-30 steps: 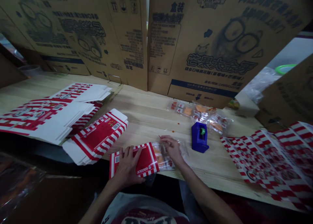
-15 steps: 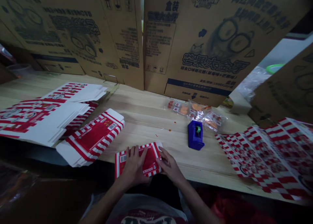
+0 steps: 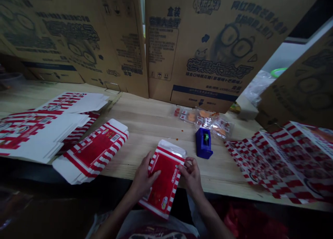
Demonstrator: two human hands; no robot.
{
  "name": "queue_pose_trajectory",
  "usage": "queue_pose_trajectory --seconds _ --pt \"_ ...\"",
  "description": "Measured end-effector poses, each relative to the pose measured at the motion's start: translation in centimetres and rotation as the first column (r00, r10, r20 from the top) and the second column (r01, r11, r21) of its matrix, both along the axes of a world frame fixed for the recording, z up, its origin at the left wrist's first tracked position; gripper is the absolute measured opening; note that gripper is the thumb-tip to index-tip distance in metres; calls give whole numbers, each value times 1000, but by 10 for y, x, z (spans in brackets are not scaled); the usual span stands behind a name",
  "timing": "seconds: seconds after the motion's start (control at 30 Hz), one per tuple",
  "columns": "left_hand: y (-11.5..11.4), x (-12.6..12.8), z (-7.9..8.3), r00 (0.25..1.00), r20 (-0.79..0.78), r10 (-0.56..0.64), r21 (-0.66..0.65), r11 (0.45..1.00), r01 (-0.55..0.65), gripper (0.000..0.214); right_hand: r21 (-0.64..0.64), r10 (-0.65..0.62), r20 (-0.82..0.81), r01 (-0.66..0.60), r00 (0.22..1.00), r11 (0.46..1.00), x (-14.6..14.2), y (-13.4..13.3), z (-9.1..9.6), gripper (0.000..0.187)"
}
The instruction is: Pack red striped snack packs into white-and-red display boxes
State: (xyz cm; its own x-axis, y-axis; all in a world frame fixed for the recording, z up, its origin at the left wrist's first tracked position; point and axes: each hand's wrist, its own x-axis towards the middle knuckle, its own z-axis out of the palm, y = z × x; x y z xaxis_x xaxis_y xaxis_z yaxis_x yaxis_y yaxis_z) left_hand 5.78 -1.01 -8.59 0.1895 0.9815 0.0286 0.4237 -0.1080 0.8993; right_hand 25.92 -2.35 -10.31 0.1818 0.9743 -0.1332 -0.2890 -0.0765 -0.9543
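- Red-and-white striped carton point(image 3: 163, 181) sits between your hands, tilted with its long axis running toward you; its far end rests over the counter point(image 3: 153, 119) and its near end juts past the front edge.
- White end flap point(image 3: 172, 148) stands out from the carton's far end, and the red face is turned up.
- Your left hand point(image 3: 143, 174) holds the carton's left long edge, with the thumb lying across the red face and the fingers point(image 3: 148, 162) closed around the edge.
- Your right hand point(image 3: 191, 173) grips the opposite edge, its fingers point(image 3: 191, 162) curled and bent against the stripes.
- Blue tape dispenser point(image 3: 203, 143) stands just beyond your right hand, with a green roll in it.
- Clear snack packets point(image 3: 204, 122) with orange pieces lie in a loose group behind the dispenser, and small orange crumbs point(image 3: 179, 140) dot the wood nearby.
- Flat stacks of unfolded cartons point(image 3: 91, 150) lie to your left, and printed striped sheets point(image 3: 275, 162) spread out to your right.
- Large printed cardboard panels point(image 3: 208, 48) stand upright along the back of the counter.
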Motion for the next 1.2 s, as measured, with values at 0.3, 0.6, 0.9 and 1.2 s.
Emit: queue_pose_trajectory --seconds 0.3,0.6,0.9,1.2 --pt "-2 -13 -8 866 495 -73 -223 952 208 83 50 103 299 -124 949 991 5 -11 -10 44" --pt "3 -19 -5 972 182 -148 -92 982 167 28 144 152 537 -268 830 953 5 -4 -8 16" --pt "14 -5 0 923 365 120 -93 991 -92 24 122 34 260 -68 965 990 -6 3 5 18" --pt "15 -23 12 959 267 -93 -42 993 108 15 188 241 429 -347 871 919 5 6 17 19"
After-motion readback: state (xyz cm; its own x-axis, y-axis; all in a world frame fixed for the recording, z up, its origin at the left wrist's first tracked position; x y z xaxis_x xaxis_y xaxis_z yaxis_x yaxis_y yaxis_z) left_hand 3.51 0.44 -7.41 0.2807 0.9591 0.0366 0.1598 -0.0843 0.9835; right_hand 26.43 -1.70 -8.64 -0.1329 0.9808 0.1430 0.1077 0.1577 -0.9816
